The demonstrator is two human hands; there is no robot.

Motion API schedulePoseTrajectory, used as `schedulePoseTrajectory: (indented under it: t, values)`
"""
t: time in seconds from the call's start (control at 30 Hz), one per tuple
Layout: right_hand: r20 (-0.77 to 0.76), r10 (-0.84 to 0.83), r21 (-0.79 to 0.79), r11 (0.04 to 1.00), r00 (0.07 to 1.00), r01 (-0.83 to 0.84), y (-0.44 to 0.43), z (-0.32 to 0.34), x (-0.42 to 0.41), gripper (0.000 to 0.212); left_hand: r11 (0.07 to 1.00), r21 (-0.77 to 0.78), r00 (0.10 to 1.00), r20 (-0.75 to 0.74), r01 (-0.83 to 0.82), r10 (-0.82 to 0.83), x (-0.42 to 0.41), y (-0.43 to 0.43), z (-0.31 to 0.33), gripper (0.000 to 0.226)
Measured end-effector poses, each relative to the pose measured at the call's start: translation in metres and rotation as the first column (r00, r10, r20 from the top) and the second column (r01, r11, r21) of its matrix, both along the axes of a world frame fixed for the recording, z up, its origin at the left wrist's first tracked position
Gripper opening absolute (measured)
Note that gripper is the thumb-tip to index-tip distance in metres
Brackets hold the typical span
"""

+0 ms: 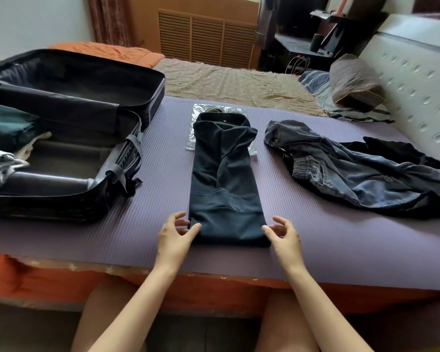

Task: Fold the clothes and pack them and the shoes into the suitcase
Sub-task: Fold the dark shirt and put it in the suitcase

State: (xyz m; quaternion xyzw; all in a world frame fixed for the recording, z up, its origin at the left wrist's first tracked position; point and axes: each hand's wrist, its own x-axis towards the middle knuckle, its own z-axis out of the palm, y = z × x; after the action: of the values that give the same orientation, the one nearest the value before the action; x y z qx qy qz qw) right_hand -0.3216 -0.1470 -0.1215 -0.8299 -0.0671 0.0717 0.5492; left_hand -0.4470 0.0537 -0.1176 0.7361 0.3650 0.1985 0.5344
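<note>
**Both hands open at the near end of the folded dark garment**

The purple mat (315, 237) covers the bed under and around both your hands. The open suitcase (61, 207) lies on it, off to the outer side of your left hand (174, 237) and further from you. Its near half holds a dark green folded piece (5, 125) and a pale grey one (0, 166), and loose straps hang over the wall that faces your left hand.

The jeans (353, 168) lie unfolded and rumpled beyond your right hand (282, 236) and out to its far side, well apart from it.

The dark garment (224, 179) is folded into a long narrow strip. It runs straight away from you, and its near end sits between your two hands.

A striped pillow (353, 85) lies far beyond your right hand, by the headboard.

A silver bag (196, 115) lies under the far end of the strip, straight ahead of both hands. The shoes (217, 110) just show at its top edge.

Your left hand is spread, with its fingers loosely bent, and grips nothing; its thumb lies against the strip's near left corner. Your right hand is also spread and loosely bent and holds nothing. Its forefinger tip is at the strip's right edge, though you cannot tell whether it truly touches.
</note>
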Motion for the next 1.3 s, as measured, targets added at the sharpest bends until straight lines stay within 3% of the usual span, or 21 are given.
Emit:
schedulePoseTrajectory:
  t: [0.23,0.4,0.53,0.67,0.8,0.9,0.97,1.0,1.1,1.2,1.3]
  values:
    - [0.117,0.032,-0.101,0.995,0.993,-0.020,-0.005,-0.006,-0.009,0.031,0.996,0.084,0.999,0.006,0.039,-0.040,-0.008,-0.005,-0.005,0.049]
    - [0.091,0.069,-0.082,0.995,0.993,-0.062,-0.007,-0.006,-0.017,0.027,0.987,0.162,0.997,0.076,-0.008,-0.005,-0.016,-0.002,-0.006,0.042]
    - [0.119,0.132,-0.088,0.989,0.984,-0.122,-0.016,0.000,-0.036,0.025,0.955,0.292,0.994,0.082,0.041,-0.068,-0.031,0.000,-0.004,0.029]
    - [0.200,0.200,-0.128,0.976,0.959,-0.177,-0.024,-0.001,-0.059,0.028,0.947,0.312,0.976,0.167,0.081,-0.138,-0.052,0.005,0.000,0.031]
    - [0.304,0.381,-0.290,0.910,0.873,-0.296,-0.032,-0.013,-0.059,0.061,0.856,0.445,0.945,0.060,0.264,-0.322,-0.058,0.010,-0.009,0.045]
    - [0.325,0.584,-0.474,0.782,0.744,-0.406,-0.031,-0.017,-0.049,0.076,0.669,0.571,0.843,-0.079,0.475,-0.532,-0.049,0.018,-0.019,0.067]
    - [0.349,0.640,-0.525,0.738,0.684,-0.423,-0.030,-0.021,-0.040,0.071,0.526,0.645,0.787,-0.202,0.555,-0.583,-0.042,0.025,-0.028,0.074]
    - [0.364,0.647,-0.523,0.737,0.670,-0.428,-0.029,-0.023,-0.037,0.066,0.500,0.654,0.779,-0.231,0.568,-0.583,-0.039,0.028,-0.032,0.076]
    - [0.427,0.620,-0.492,0.770,0.658,-0.406,-0.033,-0.026,-0.026,0.054,0.526,0.672,0.804,-0.179,0.520,-0.567,-0.037,0.034,-0.036,0.071]
    - [0.508,0.591,-0.479,0.798,0.626,-0.365,-0.035,-0.028,-0.021,0.045,0.528,0.701,0.808,-0.117,0.479,-0.578,-0.038,0.036,-0.036,0.056]
    - [0.578,0.537,-0.409,0.842,0.614,-0.352,-0.032,-0.024,-0.016,0.023,0.556,0.722,0.829,-0.043,0.412,-0.558,-0.038,0.038,-0.034,0.036]
